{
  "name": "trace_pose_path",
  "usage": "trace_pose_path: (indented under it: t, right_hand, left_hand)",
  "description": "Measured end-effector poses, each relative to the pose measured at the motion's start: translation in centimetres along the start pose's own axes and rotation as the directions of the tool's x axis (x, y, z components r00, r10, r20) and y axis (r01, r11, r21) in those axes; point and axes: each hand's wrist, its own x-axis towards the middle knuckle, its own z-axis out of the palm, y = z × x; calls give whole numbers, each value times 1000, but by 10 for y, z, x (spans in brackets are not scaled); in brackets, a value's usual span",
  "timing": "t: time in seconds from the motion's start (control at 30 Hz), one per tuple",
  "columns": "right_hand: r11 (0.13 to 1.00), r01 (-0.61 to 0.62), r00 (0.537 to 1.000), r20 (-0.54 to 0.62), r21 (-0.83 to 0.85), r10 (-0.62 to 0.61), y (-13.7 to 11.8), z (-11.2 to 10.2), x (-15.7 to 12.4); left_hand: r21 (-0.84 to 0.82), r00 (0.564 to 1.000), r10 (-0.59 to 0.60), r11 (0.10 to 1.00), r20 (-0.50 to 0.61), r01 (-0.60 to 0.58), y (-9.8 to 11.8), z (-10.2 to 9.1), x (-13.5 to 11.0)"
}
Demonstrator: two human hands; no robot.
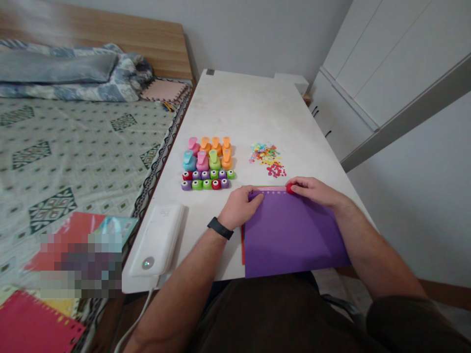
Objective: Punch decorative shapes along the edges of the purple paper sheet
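While left hand (241,206) holds purple paper (294,233) | right hand (317,190) grips red punch (289,189)

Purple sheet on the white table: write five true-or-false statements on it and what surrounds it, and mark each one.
1. The right hand holds a red punch. True.
2. The holes run along the near edge. False: the holes line the far edge.
3. The left hand touches the purple sheet. True.
4. Paper confetti lies beyond the sheet. True.
5. A white device stands right of the sheet. False: the white device stands left.
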Motion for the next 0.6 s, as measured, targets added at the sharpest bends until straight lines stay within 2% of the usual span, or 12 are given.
trace_pose_path:
  t: [0.43, 0.6]
  right_hand:
    - [1000, -13, 1000, -23, -11, 13, 4, -3, -1]
    - [1000, -16, 997, -73, -21, 15, 5, -3, -1]
  left_hand:
    - [7, 1000, -24, 1000, 3, 24, 1, -2, 0]
    - [1, 1000, -19, 1000, -4, 19, 0, -1, 0]
